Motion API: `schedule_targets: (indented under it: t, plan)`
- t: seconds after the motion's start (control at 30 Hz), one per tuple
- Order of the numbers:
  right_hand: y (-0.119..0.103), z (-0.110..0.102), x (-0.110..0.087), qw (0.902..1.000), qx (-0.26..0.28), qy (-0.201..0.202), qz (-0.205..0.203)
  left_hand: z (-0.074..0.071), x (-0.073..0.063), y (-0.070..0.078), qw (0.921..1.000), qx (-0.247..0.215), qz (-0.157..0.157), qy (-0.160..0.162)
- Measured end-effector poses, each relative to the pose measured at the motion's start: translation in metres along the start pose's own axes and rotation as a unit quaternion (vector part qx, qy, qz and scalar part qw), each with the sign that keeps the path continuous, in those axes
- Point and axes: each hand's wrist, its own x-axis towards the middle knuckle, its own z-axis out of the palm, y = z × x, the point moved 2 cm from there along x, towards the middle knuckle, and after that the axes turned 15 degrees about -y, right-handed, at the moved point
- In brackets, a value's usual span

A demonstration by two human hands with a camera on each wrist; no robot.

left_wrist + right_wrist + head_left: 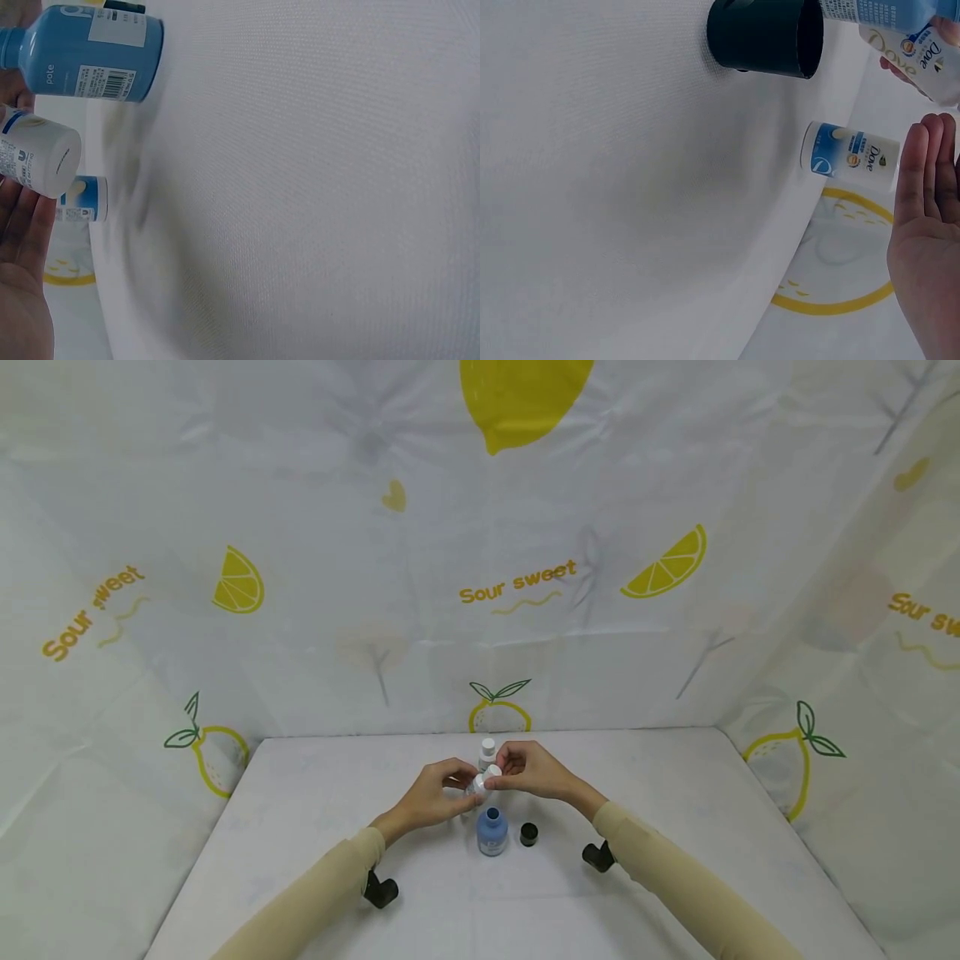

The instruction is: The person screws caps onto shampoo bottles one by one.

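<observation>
My left hand (pixel 437 793) grips a white Dove bottle (pixel 46 156), lifted off the table and tilted. At the top of that bottle, my right hand (pixel 536 770) pinches a white cap (pixel 492 772) between thumb and fingers. Just behind both hands stands a second white Dove bottle (pixel 855 157) with a blue lower label and its own white cap on. Nearer the body is an upright blue bottle (pixel 492 833) with an uncovered neck. A black cap (pixel 528 834) lies on the table to the right of it.
A white cloth covers the table (pixel 300 827). Behind it hangs a lemon-printed curtain (pixel 337 635), which also closes in both sides. Black wrist devices (pixel 381 892) sit under the two beige sleeves (pixel 315 902).
</observation>
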Motion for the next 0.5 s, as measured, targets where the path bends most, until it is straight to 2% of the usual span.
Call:
schedule_targets:
  t: [0.3,0.5]
  plan:
    - [-0.0001,-0.0011,0.0004,1.0,0.003,0.0,0.002,-0.0005,-0.0001,0.0005,1.0,-0.001,0.005,0.001]
    - [0.0017,-0.0041,-0.0002,0.9995,0.014,0.001,-0.029,0.0003,0.0,-0.0017,0.9999,0.002,0.011,0.002]
